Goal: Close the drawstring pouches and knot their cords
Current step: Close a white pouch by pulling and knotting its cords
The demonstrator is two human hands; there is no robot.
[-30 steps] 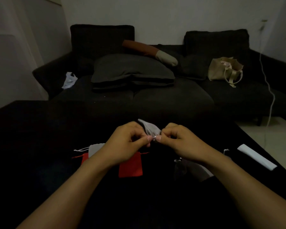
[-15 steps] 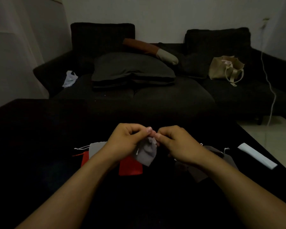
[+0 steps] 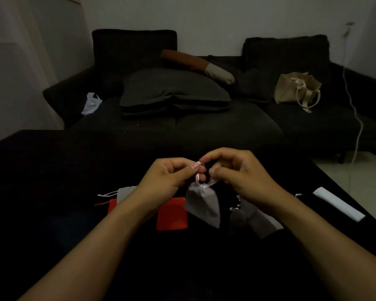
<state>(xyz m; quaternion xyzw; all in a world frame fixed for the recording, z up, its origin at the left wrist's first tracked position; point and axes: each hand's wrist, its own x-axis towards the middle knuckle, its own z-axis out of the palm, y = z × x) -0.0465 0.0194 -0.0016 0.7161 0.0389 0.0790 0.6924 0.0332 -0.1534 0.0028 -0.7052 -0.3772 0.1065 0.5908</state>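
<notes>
Over the dark table [image 3: 52, 170], the small grey fabric pouch [image 3: 202, 203] hangs below my fingers (neck up), left hand [image 3: 172, 177] and right hand [image 3: 237, 172] both pinching its pale cord [image 3: 199, 177].

Over a black table [image 3: 52, 192], the left hand [image 3: 167, 179] and right hand [image 3: 237, 172] pinch the pale pink cord [image 3: 199, 177] of a small grey fabric drawstring pouch [image 3: 202, 203] hanging below them. A flat red fabric pouch [image 3: 172, 213] lies underneath; 2 more grey ones [image 3: 261, 220] seem to lie right. A dark sofa [image 3: 204, 127] stands behind.
</notes>
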